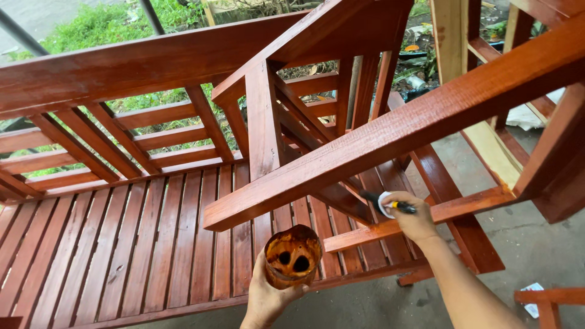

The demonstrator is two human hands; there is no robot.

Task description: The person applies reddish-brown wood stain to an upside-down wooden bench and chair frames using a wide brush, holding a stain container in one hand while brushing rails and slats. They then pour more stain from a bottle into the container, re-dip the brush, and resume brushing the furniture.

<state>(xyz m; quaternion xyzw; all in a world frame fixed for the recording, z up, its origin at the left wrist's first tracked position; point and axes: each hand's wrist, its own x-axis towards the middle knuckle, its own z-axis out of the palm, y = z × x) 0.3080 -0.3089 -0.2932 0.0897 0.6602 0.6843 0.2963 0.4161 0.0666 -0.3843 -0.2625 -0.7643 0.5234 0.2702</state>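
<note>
My left hand [265, 298] grips a stain-smeared cup [292, 256] of reddish-brown finish, held upright low in the middle of the view. My right hand [409, 214] is closed on a dark-handled brush [384, 202] with a yellow band and a white ferrule. The brush reaches under a thick sloping beam [390, 137] of a red-brown wooden chair frame lying on its side. The bristles are hidden behind the wood. Below both hands lies the slatted seat of a stained wooden bench [140, 244].
The bench's slatted backrest [109, 140] runs across the left. Unstained pale wood pieces [451, 36] stand at the upper right. Grey concrete floor [536, 244] shows at the right, with a scrap of paper [534, 298] on it. Grass lies beyond the bench.
</note>
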